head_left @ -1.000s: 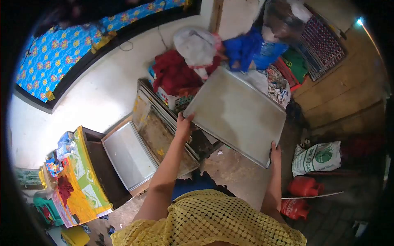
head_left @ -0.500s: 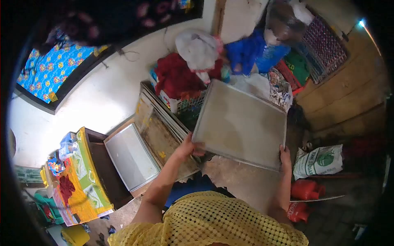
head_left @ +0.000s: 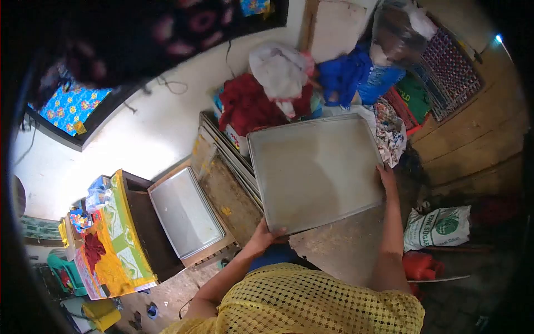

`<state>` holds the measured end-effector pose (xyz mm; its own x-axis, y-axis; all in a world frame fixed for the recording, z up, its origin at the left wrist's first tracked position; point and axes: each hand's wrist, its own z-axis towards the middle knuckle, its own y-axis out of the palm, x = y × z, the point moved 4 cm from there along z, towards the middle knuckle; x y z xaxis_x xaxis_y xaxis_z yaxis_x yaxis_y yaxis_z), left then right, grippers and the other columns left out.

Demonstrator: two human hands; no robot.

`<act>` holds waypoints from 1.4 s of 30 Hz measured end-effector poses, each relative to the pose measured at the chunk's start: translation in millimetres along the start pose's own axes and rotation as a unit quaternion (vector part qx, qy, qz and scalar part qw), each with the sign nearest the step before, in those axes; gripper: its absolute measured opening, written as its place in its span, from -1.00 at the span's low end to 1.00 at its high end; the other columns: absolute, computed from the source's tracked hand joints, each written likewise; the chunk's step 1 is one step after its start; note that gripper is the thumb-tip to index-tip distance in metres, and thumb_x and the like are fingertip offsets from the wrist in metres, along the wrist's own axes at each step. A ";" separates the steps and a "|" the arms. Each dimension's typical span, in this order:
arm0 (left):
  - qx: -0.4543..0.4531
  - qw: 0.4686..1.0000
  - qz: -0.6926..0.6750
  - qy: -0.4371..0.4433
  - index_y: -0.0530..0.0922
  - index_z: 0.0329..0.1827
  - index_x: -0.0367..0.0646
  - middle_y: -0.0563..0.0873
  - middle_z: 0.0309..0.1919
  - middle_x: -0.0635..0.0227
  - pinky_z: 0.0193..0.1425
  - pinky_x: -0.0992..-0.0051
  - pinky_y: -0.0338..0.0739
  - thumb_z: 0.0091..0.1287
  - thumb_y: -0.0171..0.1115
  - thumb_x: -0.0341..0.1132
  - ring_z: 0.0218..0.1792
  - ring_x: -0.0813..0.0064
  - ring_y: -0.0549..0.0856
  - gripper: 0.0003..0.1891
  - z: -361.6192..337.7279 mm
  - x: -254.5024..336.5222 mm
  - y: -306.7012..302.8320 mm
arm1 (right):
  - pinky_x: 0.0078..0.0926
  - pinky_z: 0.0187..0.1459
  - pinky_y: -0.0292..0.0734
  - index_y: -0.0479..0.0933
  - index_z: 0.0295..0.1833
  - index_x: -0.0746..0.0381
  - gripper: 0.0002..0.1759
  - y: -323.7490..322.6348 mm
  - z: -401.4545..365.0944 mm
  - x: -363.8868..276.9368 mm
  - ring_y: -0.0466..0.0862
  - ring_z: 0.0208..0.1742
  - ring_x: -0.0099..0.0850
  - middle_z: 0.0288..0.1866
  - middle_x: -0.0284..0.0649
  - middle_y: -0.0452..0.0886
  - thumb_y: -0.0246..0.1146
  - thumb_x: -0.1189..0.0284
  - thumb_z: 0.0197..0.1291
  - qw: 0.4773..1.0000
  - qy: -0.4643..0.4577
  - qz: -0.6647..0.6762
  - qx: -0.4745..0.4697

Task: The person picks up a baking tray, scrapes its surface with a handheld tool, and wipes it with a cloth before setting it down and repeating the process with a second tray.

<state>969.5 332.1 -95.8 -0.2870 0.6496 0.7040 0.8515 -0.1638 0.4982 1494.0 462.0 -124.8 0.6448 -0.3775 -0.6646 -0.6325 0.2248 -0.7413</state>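
A large grey metal baking tray (head_left: 317, 172) is held out in front of me, its flat inside facing up toward the camera. My left hand (head_left: 268, 236) grips its near left corner, with the thumb over the rim. On the right edge, my right hand (head_left: 387, 177) is closed round the rim; its fingers are partly hidden behind the tray. A second metal tray (head_left: 186, 211) lies to the left on a wooden surface. Beside it, a stained board (head_left: 225, 189) leans with several thin trays (head_left: 232, 158) stacked on edge behind it.
A basket of clothes, with a dark red cloth (head_left: 250, 103) on top, stands behind the tray. A table with a yellow patterned cover (head_left: 125, 250) is at left. On the right are a printed sugar sack (head_left: 439, 227) and a red gas cylinder (head_left: 420, 266).
The held tray has turned counterclockwise and its near left corner has come closer to my body. My left hand moved down with it, while my right hand moved up along the right edge.
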 end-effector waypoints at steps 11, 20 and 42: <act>0.046 0.997 0.045 0.042 0.04 0.36 -0.11 0.54 -0.04 0.21 -0.27 0.40 0.64 0.27 0.33 -0.33 -0.28 0.44 0.62 -0.28 -2.9 1.0 21.1 | -0.34 -0.01 0.46 0.55 0.10 0.32 -0.40 15.2 47.2 -10.4 0.64 -0.06 -0.19 -0.12 -0.01 0.67 0.19 0.06 0.13 1.000 -0.005 0.024 -0.019; 0.106 0.993 0.053 -0.020 0.09 0.37 -0.13 0.54 0.02 0.18 -0.23 0.36 0.65 0.27 0.31 -0.20 -0.19 0.33 0.66 -0.28 12.4 15.8 -22.4 | -0.25 0.15 0.40 0.47 0.18 0.30 -0.34 66.5 80.8 -111.0 0.57 0.12 -0.03 0.09 0.14 0.56 0.09 0.01 0.13 0.998 -0.035 -0.021 -0.056; 0.132 0.990 0.056 0.017 0.10 0.43 -0.08 0.41 0.22 0.10 -0.06 0.31 0.60 0.28 0.29 -0.16 0.14 0.27 0.50 -0.26 -15.6 30.6 -28.6 | 0.20 0.13 0.28 0.24 0.40 0.09 -0.04 177.3 83.2 -469.4 0.41 0.28 0.03 0.25 0.01 0.45 0.37 -0.09 -0.09 0.934 -0.267 -0.042 0.234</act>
<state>929.5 345.1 -80.6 -0.1958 0.6124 0.7659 0.9624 -0.0300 0.2700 1114.9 753.9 47.9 0.8850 0.0623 -0.4613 -0.3934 0.6298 -0.6698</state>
